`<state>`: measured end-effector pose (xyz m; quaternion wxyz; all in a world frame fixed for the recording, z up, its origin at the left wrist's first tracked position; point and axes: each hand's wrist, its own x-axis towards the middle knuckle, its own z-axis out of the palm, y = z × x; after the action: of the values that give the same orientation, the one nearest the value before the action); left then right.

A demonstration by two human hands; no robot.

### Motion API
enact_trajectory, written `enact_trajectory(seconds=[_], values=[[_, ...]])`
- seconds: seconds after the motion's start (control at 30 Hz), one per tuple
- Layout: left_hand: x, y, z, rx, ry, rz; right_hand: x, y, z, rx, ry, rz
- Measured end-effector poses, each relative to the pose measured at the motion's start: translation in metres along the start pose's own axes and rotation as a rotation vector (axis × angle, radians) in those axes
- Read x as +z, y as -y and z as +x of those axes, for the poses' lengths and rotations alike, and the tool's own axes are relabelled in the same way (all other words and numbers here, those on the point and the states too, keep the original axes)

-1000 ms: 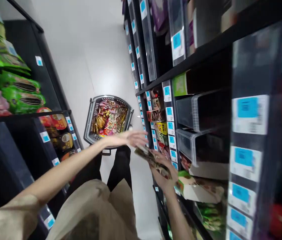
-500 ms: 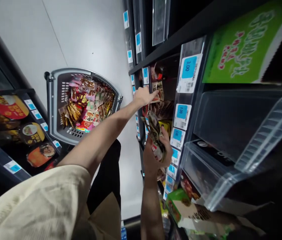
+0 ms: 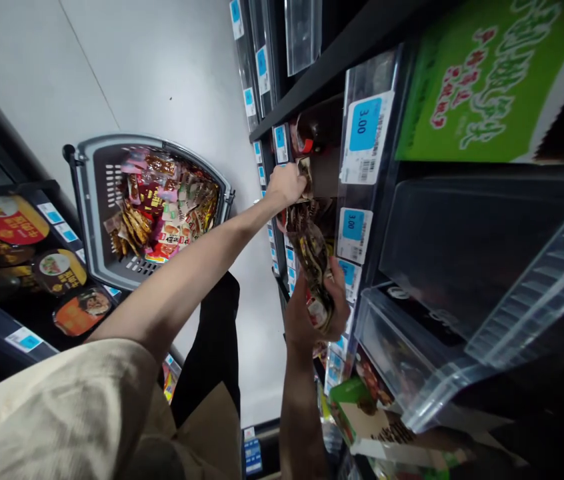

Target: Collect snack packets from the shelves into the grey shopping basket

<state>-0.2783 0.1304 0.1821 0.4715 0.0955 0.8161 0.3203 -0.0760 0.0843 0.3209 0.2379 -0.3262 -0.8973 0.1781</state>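
My left hand (image 3: 287, 185) reaches into a shelf slot on the right-hand rack and its fingers are closed on a small snack packet (image 3: 305, 175) there. My right hand (image 3: 315, 313) is lower, just in front of the rack, gripping a bundle of several brown snack packets (image 3: 312, 263) that fan upward. More packets of the same kind (image 3: 318, 215) sit in the slot between the two hands, beside blue price labels (image 3: 363, 137).
A grey shopping basket (image 3: 93, 220) full of snack packets stands on the pale floor to the left. Dark shelving (image 3: 22, 267) with round red and brown tubs lines the left side. Clear plastic bins (image 3: 467, 280) and a green box (image 3: 482, 80) fill the right rack.
My left hand moved from open in front of the shelf into the slot and closed on a packet. My right hand lifted its bundle closer to the rack. The view swung nearer.
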Motion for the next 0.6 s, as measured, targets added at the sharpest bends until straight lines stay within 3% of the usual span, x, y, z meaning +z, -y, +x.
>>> enact_trajectory(seconds=[0.27,0.6], values=[[-0.020,0.025,-0.034,0.066,-0.009,0.108,0.027,0.022,0.040,-0.058,-0.142,-0.083],[-0.037,0.028,-0.061,0.008,0.024,0.066,0.087,0.013,0.068,0.114,0.143,-0.249]])
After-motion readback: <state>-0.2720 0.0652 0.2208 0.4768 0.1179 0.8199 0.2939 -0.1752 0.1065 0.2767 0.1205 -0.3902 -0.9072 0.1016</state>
